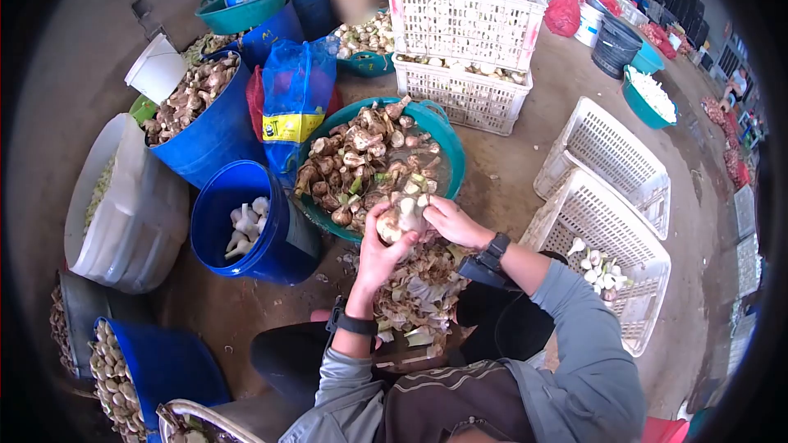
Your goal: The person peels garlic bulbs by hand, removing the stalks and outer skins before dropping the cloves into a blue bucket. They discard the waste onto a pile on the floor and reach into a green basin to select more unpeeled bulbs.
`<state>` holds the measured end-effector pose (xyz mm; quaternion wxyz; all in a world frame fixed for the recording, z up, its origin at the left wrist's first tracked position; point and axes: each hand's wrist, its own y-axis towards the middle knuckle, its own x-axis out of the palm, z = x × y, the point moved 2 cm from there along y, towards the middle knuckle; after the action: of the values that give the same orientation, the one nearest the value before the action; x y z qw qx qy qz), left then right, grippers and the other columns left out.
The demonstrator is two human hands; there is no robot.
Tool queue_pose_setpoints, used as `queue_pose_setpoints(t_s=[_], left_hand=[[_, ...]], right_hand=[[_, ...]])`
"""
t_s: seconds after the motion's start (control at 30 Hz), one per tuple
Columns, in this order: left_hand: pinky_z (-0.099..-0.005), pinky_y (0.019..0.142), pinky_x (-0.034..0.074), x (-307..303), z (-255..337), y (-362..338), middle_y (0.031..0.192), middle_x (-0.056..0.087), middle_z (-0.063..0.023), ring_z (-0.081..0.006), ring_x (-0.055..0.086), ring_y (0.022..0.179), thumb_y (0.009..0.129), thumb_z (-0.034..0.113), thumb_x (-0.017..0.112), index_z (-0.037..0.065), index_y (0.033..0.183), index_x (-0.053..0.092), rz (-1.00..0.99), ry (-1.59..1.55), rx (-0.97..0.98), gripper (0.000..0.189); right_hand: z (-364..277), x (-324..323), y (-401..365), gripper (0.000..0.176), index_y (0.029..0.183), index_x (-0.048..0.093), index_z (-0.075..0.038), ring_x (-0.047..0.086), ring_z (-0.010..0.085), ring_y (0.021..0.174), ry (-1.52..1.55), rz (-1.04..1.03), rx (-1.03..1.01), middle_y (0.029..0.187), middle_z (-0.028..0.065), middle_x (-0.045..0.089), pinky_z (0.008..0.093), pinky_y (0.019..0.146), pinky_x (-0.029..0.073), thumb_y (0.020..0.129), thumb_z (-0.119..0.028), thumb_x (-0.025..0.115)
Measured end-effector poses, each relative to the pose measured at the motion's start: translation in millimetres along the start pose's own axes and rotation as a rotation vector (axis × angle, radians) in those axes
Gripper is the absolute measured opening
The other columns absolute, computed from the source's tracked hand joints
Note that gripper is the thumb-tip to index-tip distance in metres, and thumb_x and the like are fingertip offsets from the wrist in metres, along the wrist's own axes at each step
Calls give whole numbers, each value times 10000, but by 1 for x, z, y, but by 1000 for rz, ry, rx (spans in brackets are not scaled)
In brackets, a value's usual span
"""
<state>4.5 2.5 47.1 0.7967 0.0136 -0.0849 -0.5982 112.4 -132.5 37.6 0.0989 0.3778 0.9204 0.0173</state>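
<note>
My left hand (pixel 379 253) is closed around a garlic bulb (pixel 389 227) in front of me. My right hand (pixel 453 224) pinches at pale garlic pieces (pixel 411 207) right beside that bulb, its fingers pressed together. Both hands are over the near rim of a green tub (pixel 454 150), which holds unpeeled brown garlic bulbs (pixel 349 156) in murky water. Below the hands lies a heap of loose papery skins (pixel 420 291) on the floor. White bulbs (pixel 246 226) rest inside a blue bucket (pixel 287 234) to the left of the tub.
On the right, white crates (pixel 611 234) stand on the floor, the nearer holding cleaned bulbs (pixel 599 269). Stacked crates (pixel 460 25) rise behind the tub. Blue barrels (pixel 215 139) of garlic and a white container (pixel 148 205) line the left. People (pixel 735 86) are far off at right.
</note>
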Motion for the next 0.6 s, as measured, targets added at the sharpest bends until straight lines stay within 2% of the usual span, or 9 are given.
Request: queue_pose_setpoints(t_s=[0.03, 0.17, 0.27, 0.33, 0.37, 0.43, 0.5, 0.53, 0.6], left_hand=[[-284, 821, 465, 3, -1, 0, 1079, 551, -96, -151, 554, 942, 758, 134, 714, 79, 1275, 302, 5, -128, 8, 664], [-278, 789, 469, 15, 3, -5, 1066, 527, -103, -158, 548, 935, 767, 134, 684, 91, 1278, 261, 16, 3, 61, 665], [-295, 804, 458, 11, 4, -5, 1085, 509, -111, -172, 534, 948, 762, 219, 679, 99, 1279, 275, 50, 285, 106, 666], [-298, 863, 417, 6, -8, -2, 1125, 493, -100, -169, 493, 1003, 799, 258, 648, 112, 1273, 302, 49, 8, 46, 604], [-295, 879, 404, 6, -11, -2, 1137, 488, -94, -164, 479, 1020, 820, 260, 628, 115, 1271, 309, 74, -38, 69, 571], [-308, 891, 401, 3, -31, 3, 1175, 474, -97, -164, 473, 1043, 901, 300, 532, 122, 1292, 306, 44, -239, 4, 486], [-310, 910, 393, 2, -40, 2, 1210, 449, -112, -175, 470, 1063, 920, 346, 501, 126, 1321, 281, 88, -405, -239, 508], [-352, 829, 467, 11, -33, -1, 1208, 465, -116, -225, 511, 1051, 964, 327, 388, 98, 1341, 234, 145, -440, -181, 467], [-349, 909, 417, 17, -37, -5, 1219, 449, -113, -232, 481, 1094, 946, 270, 451, 125, 1374, 155, 280, -53, 124, 541]], right_hand=[[-3, 5, -6, 231, 1008, 507, -2, 503, 113, 641, 247, -8, 111, 745, 53, 566, 288, 576, 430, 928, -212, 452], [-13, 11, -9, 325, 1097, 512, -52, 458, 53, 655, 310, -44, 143, 779, -27, 535, 202, 559, 379, 936, -331, 473], [15, 6, -3, 316, 971, 591, -38, 440, 37, 581, 430, -149, 245, 699, -44, 532, 208, 511, 357, 927, -337, 500], [1, 5, -5, 325, 819, 620, -39, 430, 40, 492, 283, -101, 241, 592, -47, 510, 205, 463, 347, 917, -333, 522], [0, 9, -6, 243, 925, 601, -58, 410, 27, 530, 289, -93, 258, 678, -62, 511, 184, 490, 351, 936, -279, 500], [5, 17, -5, 258, 901, 605, -48, 432, 33, 530, 286, 21, 241, 669, -54, 519, 187, 490, 361, 933, -283, 504], [7, 21, -5, 265, 880, 605, -39, 455, 44, 534, 302, 36, 253, 669, -36, 534, 201, 486, 372, 935, -276, 500], [4, 23, -6, 273, 846, 595, -33, 466, 49, 517, 435, 43, 227, 646, -24, 536, 208, 466, 377, 932, -276, 504], [0, 24, -7, 241, 832, 582, -34, 480, 56, 510, 628, 23, 248, 644, -5, 547, 217, 457, 389, 934, -236, 499]])
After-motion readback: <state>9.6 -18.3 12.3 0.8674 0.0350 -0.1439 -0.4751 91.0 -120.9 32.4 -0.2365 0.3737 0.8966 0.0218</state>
